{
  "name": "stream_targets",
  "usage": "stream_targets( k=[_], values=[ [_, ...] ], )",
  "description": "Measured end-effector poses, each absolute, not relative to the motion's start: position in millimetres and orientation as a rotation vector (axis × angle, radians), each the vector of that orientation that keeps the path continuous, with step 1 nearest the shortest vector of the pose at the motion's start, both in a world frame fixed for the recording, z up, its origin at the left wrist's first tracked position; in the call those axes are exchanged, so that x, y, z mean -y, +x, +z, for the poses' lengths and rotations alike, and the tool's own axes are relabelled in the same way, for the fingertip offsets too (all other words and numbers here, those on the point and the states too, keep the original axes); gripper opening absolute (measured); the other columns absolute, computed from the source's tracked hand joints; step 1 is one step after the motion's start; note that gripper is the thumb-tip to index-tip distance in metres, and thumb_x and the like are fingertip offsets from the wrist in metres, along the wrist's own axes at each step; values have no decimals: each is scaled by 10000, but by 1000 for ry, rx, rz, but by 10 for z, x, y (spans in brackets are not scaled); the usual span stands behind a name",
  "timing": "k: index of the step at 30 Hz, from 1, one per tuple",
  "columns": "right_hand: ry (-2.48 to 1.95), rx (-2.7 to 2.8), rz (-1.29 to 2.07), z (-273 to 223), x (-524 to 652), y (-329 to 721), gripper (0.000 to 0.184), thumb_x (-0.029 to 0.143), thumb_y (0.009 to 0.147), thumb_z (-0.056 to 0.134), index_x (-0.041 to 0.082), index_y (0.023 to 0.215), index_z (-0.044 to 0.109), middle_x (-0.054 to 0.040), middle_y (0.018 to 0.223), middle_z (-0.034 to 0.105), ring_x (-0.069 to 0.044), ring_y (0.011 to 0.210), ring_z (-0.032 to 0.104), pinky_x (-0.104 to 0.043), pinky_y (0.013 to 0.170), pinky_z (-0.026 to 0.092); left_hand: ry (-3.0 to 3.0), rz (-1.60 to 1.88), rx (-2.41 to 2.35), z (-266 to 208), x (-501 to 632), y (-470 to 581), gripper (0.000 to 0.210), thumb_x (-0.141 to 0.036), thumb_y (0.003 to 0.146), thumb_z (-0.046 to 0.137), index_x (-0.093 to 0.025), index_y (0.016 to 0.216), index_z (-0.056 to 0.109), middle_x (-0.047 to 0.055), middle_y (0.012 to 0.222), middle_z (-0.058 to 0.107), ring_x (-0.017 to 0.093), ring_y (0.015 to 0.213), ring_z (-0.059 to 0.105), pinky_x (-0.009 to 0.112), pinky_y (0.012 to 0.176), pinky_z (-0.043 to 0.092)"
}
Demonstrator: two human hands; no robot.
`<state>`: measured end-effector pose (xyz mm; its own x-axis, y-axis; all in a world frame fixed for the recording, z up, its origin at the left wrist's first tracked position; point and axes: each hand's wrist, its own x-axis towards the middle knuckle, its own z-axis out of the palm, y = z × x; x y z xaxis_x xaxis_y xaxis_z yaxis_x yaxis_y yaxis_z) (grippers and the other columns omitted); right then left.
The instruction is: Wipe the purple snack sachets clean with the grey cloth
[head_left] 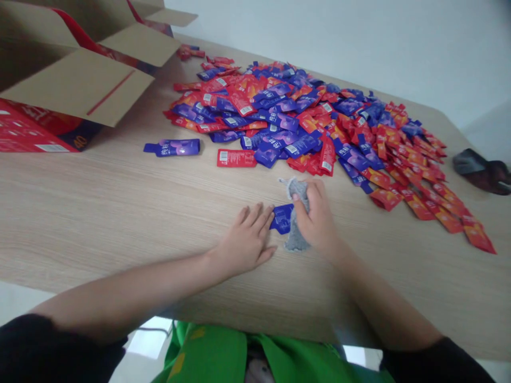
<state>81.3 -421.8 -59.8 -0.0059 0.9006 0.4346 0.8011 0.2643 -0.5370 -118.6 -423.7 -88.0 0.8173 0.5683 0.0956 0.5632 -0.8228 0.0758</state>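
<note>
My right hand (319, 218) is closed round a grey cloth (298, 234), which looks knitted and lies over part of a purple-blue pouch (281, 219) on the table. My left hand (249, 239) rests flat beside it, fingers stretched out, the fingertips at the pouch's left edge. The pouch shows small pale print, and its right part is hidden under the cloth. Just behind the hands lie a red pouch (237, 158) with a barcode and, further left, a purple pouch (178, 147) with its spout end to the left.
A large heap of red and purple pouches (279, 117) spreads across the back of the wooden table (99, 213) and down its right side. Open cardboard boxes (51, 127) stand at the back left, flaps sticking out. A dark, shiny object (483, 170) lies at the far right.
</note>
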Motion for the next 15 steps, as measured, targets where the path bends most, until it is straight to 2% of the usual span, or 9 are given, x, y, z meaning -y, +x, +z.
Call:
stream_targets(
  k=[3, 5, 7, 11, 15],
  values=[
    [-1522, 2077, 206, -730, 4155, 578, 286, 224, 912, 432, 203, 1186, 512, -142, 1235, 508, -280, 1155, 487, -461, 968, 408, 2946, 114, -936, -875, 4241, -1175, 619, -472, 968, 415, -37, 1404, 471, 198, 1474, 449, 368, 1382, 372, 530, 1135, 272],
    [-1566, 2222, 218, -814, 4150, 540, 317, 251, 903, 461, 197, 1209, 526, -146, 1256, 526, -304, 1149, 485, -477, 961, 397, 2942, 70, -955, -858, 4231, -1161, 553, -431, 982, 394, -38, 1343, 539, 199, 1383, 545, 358, 1338, 436, 523, 1140, 272],
    [-1600, 2275, 237, -856, 4175, 599, 357, 300, 902, 483, 186, 1238, 523, -149, 1264, 536, -311, 1144, 487, -472, 953, 396, 2937, 49, -955, -838, 4231, -1149, 567, -448, 985, 380, -32, 1329, 553, 202, 1360, 563, 369, 1338, 433, 530, 1141, 270],
    [-1666, 2249, 145, -893, 4232, 909, 388, 298, 889, 486, 186, 1260, 517, -153, 1260, 535, -323, 1141, 487, -481, 941, 392, 2906, 55, -947, -812, 4257, -1130, 710, -551, 968, 355, -24, 1439, 424, 212, 1507, 395, 395, 1423, 291, 562, 1137, 259],
    [-1790, 2105, 56, -971, 4235, 1283, 377, 228, 876, 436, 190, 1243, 515, -156, 1225, 518, -331, 1125, 477, -515, 926, 399, 2875, 43, -954, -818, 4255, -1113, 743, -558, 963, 346, -30, 1486, 343, 197, 1580, 249, 388, 1456, 220, 555, 1153, 226]
  ],
)
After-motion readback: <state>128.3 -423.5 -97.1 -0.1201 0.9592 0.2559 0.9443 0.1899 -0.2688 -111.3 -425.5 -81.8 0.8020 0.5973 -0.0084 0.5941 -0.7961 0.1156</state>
